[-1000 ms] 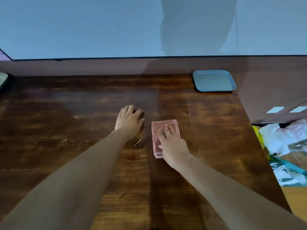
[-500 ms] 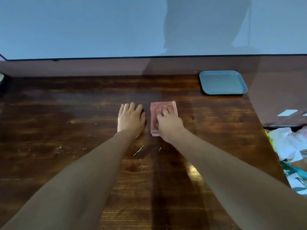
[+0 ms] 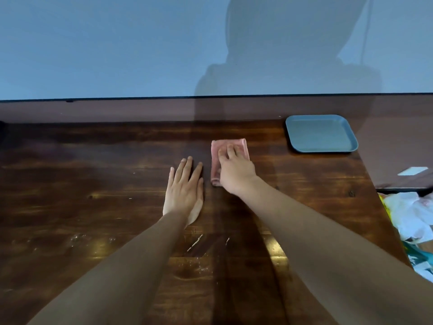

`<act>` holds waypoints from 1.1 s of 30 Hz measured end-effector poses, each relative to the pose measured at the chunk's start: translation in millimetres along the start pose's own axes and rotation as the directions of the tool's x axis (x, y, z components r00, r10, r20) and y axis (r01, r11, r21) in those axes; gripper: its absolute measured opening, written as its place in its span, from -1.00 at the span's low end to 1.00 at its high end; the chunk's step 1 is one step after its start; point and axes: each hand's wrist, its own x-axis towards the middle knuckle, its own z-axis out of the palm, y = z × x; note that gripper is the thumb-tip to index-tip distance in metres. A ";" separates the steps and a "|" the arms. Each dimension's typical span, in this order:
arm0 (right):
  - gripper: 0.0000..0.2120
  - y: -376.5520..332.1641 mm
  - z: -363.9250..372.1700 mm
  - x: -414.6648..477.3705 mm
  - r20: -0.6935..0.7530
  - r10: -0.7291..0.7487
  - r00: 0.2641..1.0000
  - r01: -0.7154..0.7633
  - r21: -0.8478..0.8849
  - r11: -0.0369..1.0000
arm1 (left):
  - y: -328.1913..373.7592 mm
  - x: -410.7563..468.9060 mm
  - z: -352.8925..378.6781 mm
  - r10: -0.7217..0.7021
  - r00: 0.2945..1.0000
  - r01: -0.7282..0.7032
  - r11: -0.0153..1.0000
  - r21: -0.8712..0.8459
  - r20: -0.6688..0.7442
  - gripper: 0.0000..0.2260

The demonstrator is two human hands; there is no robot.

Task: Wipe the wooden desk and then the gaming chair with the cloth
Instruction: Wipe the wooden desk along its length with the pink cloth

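While right hand (image 3: 236, 175) presses cloth (image 3: 216, 156) | tray (image 3: 321, 134) at desk (image 3: 93, 184) right edge

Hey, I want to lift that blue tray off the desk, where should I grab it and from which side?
Probably the near rim of the blue tray, from the front with the right hand. It lies flat on the wooden desk with a low raised lip, its far edge close to the back panel.

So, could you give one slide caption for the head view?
Right hand presses folded pink cloth on dark wooden desk; left hand rests flat beside it.
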 end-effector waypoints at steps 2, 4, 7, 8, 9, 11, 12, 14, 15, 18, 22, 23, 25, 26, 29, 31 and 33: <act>-0.19 -1.0 -9.2 18.1 -0.008 0.022 1.000 -0.022 -0.004 1.000 | 0.6 1.2 0.7 0.009 1.000 -0.009 1.000 -0.001 0.012 -0.53; -0.19 -2.0 -9.9 17.2 -0.006 0.024 1.000 -0.024 -0.006 1.000 | -0.3 1.7 -0.6 0.008 1.000 -0.008 1.000 -0.002 0.024 -0.52; 0.00 -3.6 0.9 -16.0 0.056 0.010 0.998 -0.011 0.012 1.000 | 1.6 1.4 -4.2 0.000 0.999 -0.001 1.000 0.015 0.040 -0.52; 0.03 -4.3 7.4 -28.9 0.067 0.001 0.998 -0.001 -0.003 1.000 | 2.2 1.3 -4.8 -0.006 0.999 0.005 1.000 0.019 0.047 -0.51; 0.03 -4.5 12.7 -38.8 0.067 -0.011 0.998 0.013 -0.022 1.000 | 2.4 2.0 -5.5 -0.010 0.998 0.009 1.000 0.018 0.056 -0.51; 0.01 -2.2 20.5 -46.0 0.038 -0.030 0.999 0.032 -0.044 0.999 | 2.7 1.6 -5.1 -0.012 0.999 0.011 1.000 0.015 0.052 -0.50; 0.01 -1.0 19.8 -42.0 0.026 -0.039 0.999 0.041 -0.043 0.998 | 2.2 2.3 -4.6 -0.009 0.999 0.008 1.000 0.013 0.045 -0.51; 0.01 1.4 11.2 -22.6 0.029 -0.047 0.998 0.048 -0.034 0.998 | 1.6 3.8 -3.6 -0.011 1.000 0.011 1.000 -0.004 0.029 -0.51; -0.01 2.3 4.5 -8.3 0.025 -0.039 0.999 0.039 -0.031 0.999 | 1.5 4.2 -2.7 -0.012 1.000 0.012 1.000 -0.011 0.018 -0.50; -0.12 1.3 -18.2 39.2 -0.014 0.010 1.000 -0.010 -0.030 0.999 | -0.2 4.0 -0.2 -0.008 1.000 0.008 1.000 -0.023 -0.002 -0.52; -0.21 -1.9 -42.3 81.2 0.039 0.060 0.997 -0.057 -0.071 0.996 | -1.5 4.3 1.7 0.000 1.000 0.000 1.000 -0.029 -0.025 -0.53; -0.21 -1.6 -43.9 81.7 0.044 0.061 0.997 -0.058 -0.072 0.996 | -1.4 4.4 1.3 -0.001 1.000 0.000 1.000 -0.028 -0.028 -0.54; -0.23 0.3 -40.6 69.7 0.026 0.055 0.998 -0.054 -0.066 0.996 | 0.2 3.9 -0.6 -0.011 0.999 0.010 1.000 -0.019 -0.034 -0.54; -0.24 1.0 -34.9 59.1 0.011 0.046 0.999 -0.045 -0.072 0.996 | 0.7 3.9 -1.1 -0.017 0.999 0.016 1.000 -0.012 -0.033 -0.55; -0.19 2.9 -11.2 21.0 -0.007 0.014 1.000 -0.014 -0.066 0.998 | 0.9 4.1 -3.9 -0.030 0.999 0.031 0.999 0.009 -0.013 -0.57; -0.14 4.3 0.3 4.6 0.000 -0.010 1.000 0.010 -0.071 0.997 | 1.2 4.0 -5.6 -0.044 0.999 0.045 0.999 0.012 -0.019 -0.57; -0.12 6.8 1.3 4.9 0.013 -0.019 1.000 0.020 -0.076 0.997 | 2.5 4.1 -7.2 -0.048 0.999 0.048 0.999 0.004 -0.017 -0.55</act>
